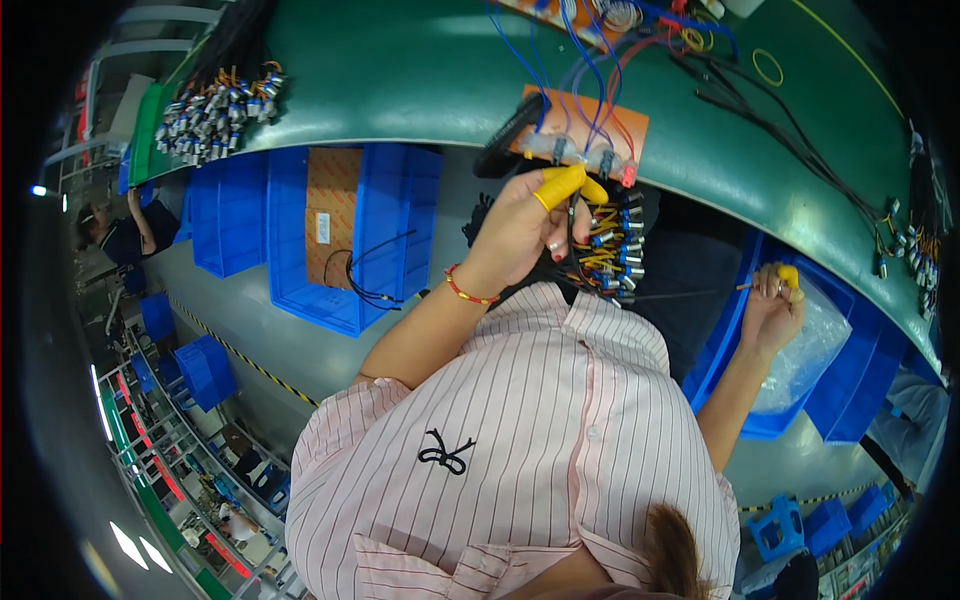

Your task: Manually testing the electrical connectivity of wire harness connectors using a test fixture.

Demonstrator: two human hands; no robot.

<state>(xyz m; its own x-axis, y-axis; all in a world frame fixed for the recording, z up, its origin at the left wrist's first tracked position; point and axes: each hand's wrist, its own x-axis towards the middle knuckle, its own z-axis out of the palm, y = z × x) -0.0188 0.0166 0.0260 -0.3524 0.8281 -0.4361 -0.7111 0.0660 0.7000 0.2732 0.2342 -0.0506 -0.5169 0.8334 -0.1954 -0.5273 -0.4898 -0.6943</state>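
My left hand (525, 225), with yellow finger cots on its fingertips, is closed on a thin black cable at the front edge of an orange board (622, 125). Blue and red wires run into this board, and clips sit along its near edge. Just under the hand hangs a bundle of black cables with silver connectors (622, 245) and yellow-orange wires. Out to the right, my right hand (772, 310) pinches the brownish end of a thin dark cable (690, 294) that stretches toward the bundle. A yellow cot covers one of its fingertips. A black block-shaped object (510, 135) lies left of the board.
The green bench (390, 85) carries a connector bundle (215, 115) at left, loose black cables (765, 115) and a yellow ring (768, 67) at right. Below stand blue bins (405, 215), one holding cardboard, and a right bin with clear plastic (805, 350). Another person (150, 225) is far left.
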